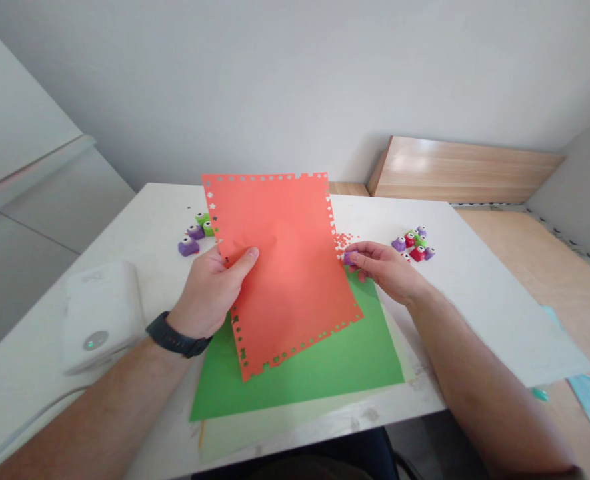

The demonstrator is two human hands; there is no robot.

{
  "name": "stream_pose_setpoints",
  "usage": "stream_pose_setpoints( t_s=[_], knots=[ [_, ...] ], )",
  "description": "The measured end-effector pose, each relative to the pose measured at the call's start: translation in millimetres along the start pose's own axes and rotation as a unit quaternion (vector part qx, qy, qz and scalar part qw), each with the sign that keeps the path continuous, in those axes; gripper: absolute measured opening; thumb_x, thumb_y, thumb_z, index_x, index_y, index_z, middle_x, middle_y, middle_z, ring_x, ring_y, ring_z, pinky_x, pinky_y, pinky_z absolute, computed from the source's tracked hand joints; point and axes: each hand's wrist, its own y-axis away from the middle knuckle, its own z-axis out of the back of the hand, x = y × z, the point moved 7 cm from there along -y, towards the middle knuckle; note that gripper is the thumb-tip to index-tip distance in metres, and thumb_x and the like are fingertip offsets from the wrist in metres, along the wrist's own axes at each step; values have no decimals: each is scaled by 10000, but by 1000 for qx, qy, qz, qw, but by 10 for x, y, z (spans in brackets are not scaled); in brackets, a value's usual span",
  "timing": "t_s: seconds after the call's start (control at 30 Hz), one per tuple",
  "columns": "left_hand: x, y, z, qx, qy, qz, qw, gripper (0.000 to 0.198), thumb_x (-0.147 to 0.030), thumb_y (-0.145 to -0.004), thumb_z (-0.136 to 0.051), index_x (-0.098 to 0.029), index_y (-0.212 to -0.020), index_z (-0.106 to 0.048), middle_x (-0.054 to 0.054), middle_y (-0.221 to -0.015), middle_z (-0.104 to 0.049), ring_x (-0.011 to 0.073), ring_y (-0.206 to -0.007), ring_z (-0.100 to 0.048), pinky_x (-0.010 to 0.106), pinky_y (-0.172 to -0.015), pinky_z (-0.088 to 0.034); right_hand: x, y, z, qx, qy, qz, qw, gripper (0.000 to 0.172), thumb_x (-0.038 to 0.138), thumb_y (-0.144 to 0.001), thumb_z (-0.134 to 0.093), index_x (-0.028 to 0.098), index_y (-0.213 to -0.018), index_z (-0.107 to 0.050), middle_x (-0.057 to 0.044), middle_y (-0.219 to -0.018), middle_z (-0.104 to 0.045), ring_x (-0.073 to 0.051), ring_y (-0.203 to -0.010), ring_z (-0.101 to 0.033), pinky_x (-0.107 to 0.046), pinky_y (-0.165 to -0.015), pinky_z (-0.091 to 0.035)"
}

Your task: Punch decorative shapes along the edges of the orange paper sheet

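Note:
My left hand (pixel 215 290) is closed on the left edge of an orange-red paper sheet (pixel 285 267), thumb on top, holding it tilted up above the table. Small shapes are punched out all along the sheet's edges. My right hand (pixel 382 267) pinches a small purple punch (pixel 349 257) at the sheet's right edge. A green paper sheet (pixel 325 367) lies flat under the orange one, on top of a pale sheet (pixel 275 433).
Small coloured punches lie in two groups, at the left (pixel 195 237) and at the right (pixel 415 243). Orange punched bits (pixel 345 238) are scattered nearby. A white device (pixel 99 313) with a cable sits on the white table (pixel 475 293) at the left. A wooden board (pixel 455 170) stands behind.

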Motion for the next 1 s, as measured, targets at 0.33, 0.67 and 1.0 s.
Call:
stream_pose_setpoints(
  t_s=[0.33,0.67,1.0],
  knots=[
    [1,8,-13,11,8,3,1000,416,-406,-894,-788,-264,-1284,-749,44,-1366,-744,285,-1214,-715,457,-1154,-533,-14,-20,-6,-2,16,11,1000,366,500,-849,-831,212,-1067,-771,-57,-1025,-753,-164,-842,-644,-279,-633,-446],
    [-4,12,-20,16,9,8,1000,392,-409,-898,-786,-261,-1261,-764,51,-1363,-746,319,-1224,-712,509,-1139,-551,-21,-24,-15,-5,22,10,1000,353,492,-857,-829,208,-1059,-766,-41,-963,-728,-153,-798,-622,-284,-628,-449],
    [-30,21,-32,14,19,9,1000,406,-406,-890,-797,-274,-1272,-764,37,-1380,-740,310,-1273,-695,474,-1159,-541,-25,-7,-15,3,19,7,1000,346,479,-865,-829,215,-1081,-769,-42,-990,-722,-161,-841,-631,-282,-642,-458]
  ],
)
